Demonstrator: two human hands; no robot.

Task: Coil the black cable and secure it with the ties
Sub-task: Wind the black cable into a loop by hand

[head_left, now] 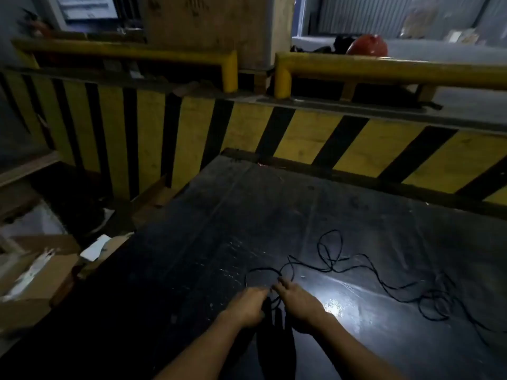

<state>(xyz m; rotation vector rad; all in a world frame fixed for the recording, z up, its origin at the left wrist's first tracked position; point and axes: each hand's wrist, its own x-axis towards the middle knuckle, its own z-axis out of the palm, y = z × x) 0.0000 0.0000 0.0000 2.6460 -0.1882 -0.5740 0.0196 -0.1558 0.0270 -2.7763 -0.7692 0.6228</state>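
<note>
— Where my two hands meet near the front of the table, what have I got?

— Your left hand [251, 304] and right hand [297, 304] sit side by side, both pinched on the black cable [354, 267]; a small loop rises just beyond the fingertips.

— And the rest of it?

— Loose thin squiggles trail right across the table [192, 270], ending in a tangle near the right edge. That top is dark, scuffed and shiny, with a bright glare beside your right hand.

— Anything around?

— Torn cardboard boxes [35, 281] lower left. Beyond the table, a yellow-and-black striped board [310, 133], yellow rails [384, 68], then a red helmet [367, 45].
</note>
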